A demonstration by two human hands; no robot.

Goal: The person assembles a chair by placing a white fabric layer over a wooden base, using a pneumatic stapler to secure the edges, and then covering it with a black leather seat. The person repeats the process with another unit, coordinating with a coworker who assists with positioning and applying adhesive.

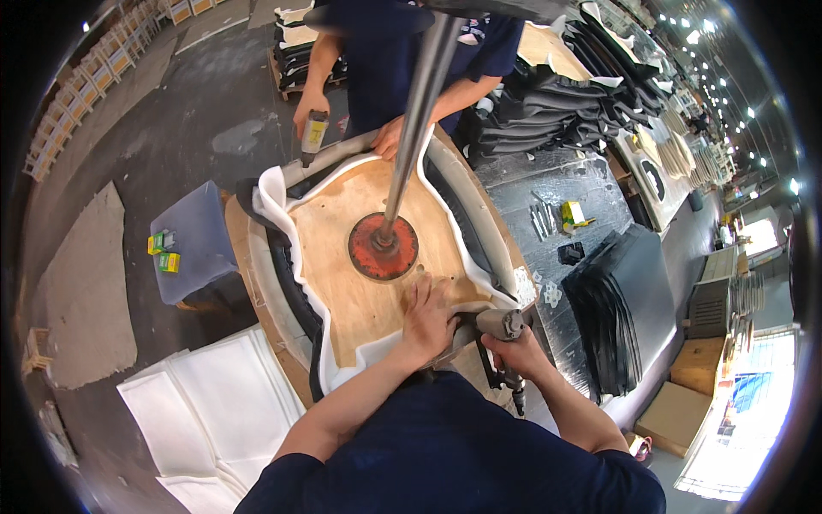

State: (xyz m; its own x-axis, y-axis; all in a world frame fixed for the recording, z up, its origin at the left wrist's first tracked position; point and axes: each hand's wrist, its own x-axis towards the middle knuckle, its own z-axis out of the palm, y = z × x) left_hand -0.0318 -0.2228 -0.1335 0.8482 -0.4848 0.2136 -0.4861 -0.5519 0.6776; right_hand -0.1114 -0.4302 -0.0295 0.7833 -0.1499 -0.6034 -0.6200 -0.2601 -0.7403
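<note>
Clearly we are working on a chair seat (368, 291) turned bottom up on the round bench (257, 283): a pale plywood board with white foam (295, 257) and dark cover fabric (282, 274) curling up around its edge. We judge the board stiff and fairly heavy, and it is pinned besides by a metal pole (415, 111) that presses a red disc (383, 247) onto its middle, so it should not slide. The foam and fabric look soft and springy; they need to be taken hold of right at the rim, pulled over and pressed flat onto the wood, since a loose pinch further out would probably let them spring back.

Our left hand (426, 321) lies palm down on the near edge of the board, fingers spread and flat, holding nothing but pinning the folded foam and fabric against the wood. Its forearm comes up from the lower edge, elbow bent and out to the left.

Just to the right of that hand, almost touching it, our right hand (514, 351) is wrapped tight around the handle of a grey staple gun (501, 330), whose nose points left at the seat rim beside the left fingers. That wrist is bent inward. The gun looks heavy and hard, best held by the handle as it is.

Across the seat, another person's hands hold a second staple gun (313, 133) and press the far rim (390, 137).
</note>
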